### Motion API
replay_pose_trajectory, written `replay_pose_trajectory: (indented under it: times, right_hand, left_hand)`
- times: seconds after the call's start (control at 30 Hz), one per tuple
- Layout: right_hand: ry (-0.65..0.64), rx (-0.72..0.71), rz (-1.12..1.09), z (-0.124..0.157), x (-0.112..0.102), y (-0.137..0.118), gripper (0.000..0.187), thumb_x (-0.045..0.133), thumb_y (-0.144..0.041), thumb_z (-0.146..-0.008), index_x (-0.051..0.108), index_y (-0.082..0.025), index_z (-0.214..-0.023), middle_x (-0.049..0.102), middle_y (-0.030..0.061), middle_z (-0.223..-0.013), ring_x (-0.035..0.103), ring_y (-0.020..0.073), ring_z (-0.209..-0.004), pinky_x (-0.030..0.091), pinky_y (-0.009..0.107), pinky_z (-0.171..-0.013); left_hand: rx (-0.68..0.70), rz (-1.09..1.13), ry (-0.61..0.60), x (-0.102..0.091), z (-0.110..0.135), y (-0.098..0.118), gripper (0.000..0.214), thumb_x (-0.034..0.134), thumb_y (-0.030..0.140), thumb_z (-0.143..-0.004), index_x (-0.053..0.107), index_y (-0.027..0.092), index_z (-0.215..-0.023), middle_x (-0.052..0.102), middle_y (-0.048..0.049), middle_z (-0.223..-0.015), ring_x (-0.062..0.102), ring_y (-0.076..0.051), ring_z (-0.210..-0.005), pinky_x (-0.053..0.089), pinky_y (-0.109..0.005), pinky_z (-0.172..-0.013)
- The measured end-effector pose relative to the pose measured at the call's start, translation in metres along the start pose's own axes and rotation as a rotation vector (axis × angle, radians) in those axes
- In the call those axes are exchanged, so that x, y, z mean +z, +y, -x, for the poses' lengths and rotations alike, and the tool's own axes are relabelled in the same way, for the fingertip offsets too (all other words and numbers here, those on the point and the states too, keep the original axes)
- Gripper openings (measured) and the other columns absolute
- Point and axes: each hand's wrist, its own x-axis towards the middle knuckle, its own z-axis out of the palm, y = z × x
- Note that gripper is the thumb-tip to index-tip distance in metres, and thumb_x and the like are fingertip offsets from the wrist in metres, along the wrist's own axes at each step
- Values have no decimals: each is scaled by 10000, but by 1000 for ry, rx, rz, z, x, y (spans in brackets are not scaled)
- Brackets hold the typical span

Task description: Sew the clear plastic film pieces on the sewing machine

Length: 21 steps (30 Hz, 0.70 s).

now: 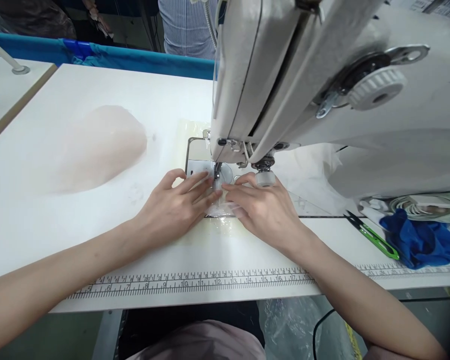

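Rests left grip (189, 200), fingers apart, and right grip (262, 202), pinch impossible to tell, on clear film (223, 212) between both, sewing foot (217, 171) just ahead.

At six o'clock, along the front edge of the white table (78, 220), we read a printed ruler (217, 284), its larger numbers running from 6 to 17; at two o'clock, the sheet (448, 9) bears illegible print.
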Motion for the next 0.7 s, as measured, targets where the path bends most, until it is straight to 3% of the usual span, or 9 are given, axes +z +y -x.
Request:
replay_pose_trajectory:
  times: [0.17, 0.3, 0.43, 0.57, 0.7]
  right_hand:
    - [104, 12, 127, -5, 13, 7, 220, 514, -97, -910, 711, -174, -973, 766, 34, -843, 627, 199, -924, 373, 349, -864]
    - [172, -7, 171, -5, 20, 8, 200, 528, -158, -935, 714, -174, -1008, 765, 35, -870, 627, 190, -881, 375, 363, -888]
    - [186, -56, 101, -3, 18, 5, 207, 519, -176, -950, 722, -201, -917, 765, 9, -935, 635, 177, -872, 396, 349, -875]
    - [183, 47, -122, -3, 15, 7, 234, 510, -264, -979, 734, -219, -932, 745, 3, -820, 637, 150, -748, 429, 290, -730]
    - [128, 261, -255, -7, 15, 12, 364, 451, -415, -996, 746, -203, -972, 695, 16, -726, 564, 134, -592, 388, 265, -583]
  left_hand:
    - [-42, 39, 8, 6, -6, -8, 359, 462, 191, -977, 563, 188, -1321, 639, -114, -1284, 568, -263, -1231, 390, -442, -928]
    - [-47, -15, 71, 9, -7, -10, 303, 476, 187, -969, 627, 215, -1230, 671, -75, -1240, 613, -250, -1128, 397, -422, -882]
    - [-49, -26, 167, 8, -6, -8, 236, 533, 182, -931, 691, 219, -1101, 724, -41, -1068, 629, -232, -940, 410, -384, -763]
    - [-192, 129, 30, 1, -10, -10, 245, 527, 227, -927, 706, 252, -1092, 706, -31, -1035, 607, -195, -760, 387, -334, -615]
    - [-382, 543, -109, -10, -24, -18, 252, 480, 195, -922, 713, 201, -1019, 693, -24, -1049, 603, -128, -685, 431, -267, -594]
